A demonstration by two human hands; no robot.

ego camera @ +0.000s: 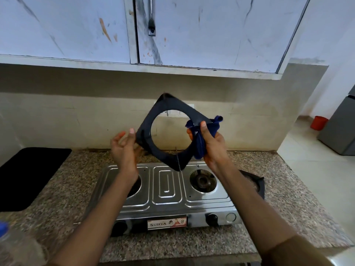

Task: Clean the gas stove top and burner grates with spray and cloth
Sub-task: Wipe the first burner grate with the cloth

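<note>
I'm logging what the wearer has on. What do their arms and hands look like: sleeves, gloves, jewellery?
Both forearms are bare. The left hand and right hand wear no gloves, and no rings or watch show. An olive-brown sleeve edge appears on the right arm.

Black square burner grate (169,131) with a round centre hole is held up in the air above the stove, turned corner-up like a diamond, a dark blue cloth (201,139) bunched over its right corner. Steel two-burner gas stove (167,191) sits on the counter, right burner (203,181) bare. A second black grate (256,184) lies just right of the stove.
</note>
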